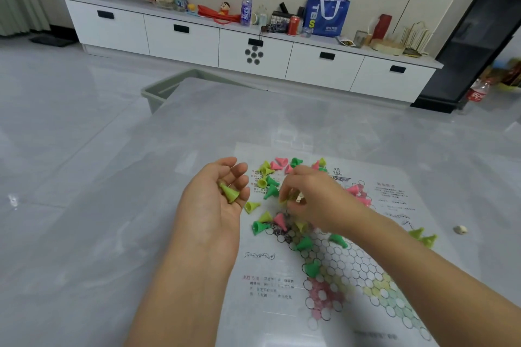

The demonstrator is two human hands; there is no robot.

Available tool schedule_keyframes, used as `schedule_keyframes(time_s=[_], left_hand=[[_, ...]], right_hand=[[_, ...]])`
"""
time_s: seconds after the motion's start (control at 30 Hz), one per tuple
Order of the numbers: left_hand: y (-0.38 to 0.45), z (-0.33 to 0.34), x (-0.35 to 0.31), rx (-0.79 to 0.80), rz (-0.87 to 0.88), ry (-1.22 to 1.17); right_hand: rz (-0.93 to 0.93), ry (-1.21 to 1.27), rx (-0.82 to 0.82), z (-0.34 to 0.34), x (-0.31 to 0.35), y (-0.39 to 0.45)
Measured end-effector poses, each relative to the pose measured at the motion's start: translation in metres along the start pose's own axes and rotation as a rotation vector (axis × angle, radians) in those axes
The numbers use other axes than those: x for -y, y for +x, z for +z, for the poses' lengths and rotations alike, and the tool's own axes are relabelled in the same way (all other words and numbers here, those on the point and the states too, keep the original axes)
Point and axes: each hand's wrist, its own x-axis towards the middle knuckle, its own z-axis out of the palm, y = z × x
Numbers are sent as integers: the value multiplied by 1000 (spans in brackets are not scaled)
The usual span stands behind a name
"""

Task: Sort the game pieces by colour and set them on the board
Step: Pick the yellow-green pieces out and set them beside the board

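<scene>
Landmark = board point(332, 276), a printed sheet flat on the grey surface point(112, 205).

Left hand point(217, 200): palm up, fingers loosely curled, just off the board's left edge. It is cupping one yellow-green cone point(229, 192), which lies on its side in the palm, tip toward the far-left and base toward the board. No squeeze on it, just cradled.

Right hand point(307, 200): over the board's upper part, fingers pinched down into the loose pile point(272, 191). There is a hint of yellow at the fingertips, but I can't tell whether it is actually gripping a piece.

The pile is mixed pink, dark green and yellow-green cones, mostly tipped over at random, sitting on the board's upper-left corner between the two hands. A pink cluster point(358, 194) lies on the board beyond the right hand. Two yellow-green cones point(424, 236) sit near the board's right edge, well apart from the pile.

Key relation: the nearest loose yellow-green piece point(251, 207) lies just board-side of the left palm, tip pointing right, closer to the left hand, though the right is the picking hand. Judgement: sorting is at an early stage, with the left palm acting as the yellow-green container; one piece in it.

No other containers are in use. The board's hex cells are mostly bare.
</scene>
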Motion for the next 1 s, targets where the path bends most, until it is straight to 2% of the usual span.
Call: schedule_keyframes(time_s=[0.1,0.17,0.33,0.43,0.5,0.57,0.63,0.7,0.83,1.0], left_hand=[[3,1,7,-10,-72,-81],[5,1,12,-17,-177,-151],[8,0,18,57,-362,-308],[11,-5,8,46,-339,-378],[14,-8,2,-3,-263,-388],[17,-11,-3,-59,-191,-361],[19,-14,-4,-93,-157,-338],[18,-16,-4,-89,-171,-327],[18,-15,-2,-98,-216,-289],[18,-17,-3,-159,-163,-267]], right_hand=[[17,206,-174,-25,9,-2],[-30,366,-217,-40,21,-4],[-164,448,2,-44,44,-3],[-90,663,-51,-39,39,4],[-42,443,-70,-30,32,12],[-68,66,115,-13,28,19],[-120,-103,291,4,26,23],[-142,-130,324,13,27,26],[-180,-163,229,21,29,33],[-165,-99,194,22,27,32]])
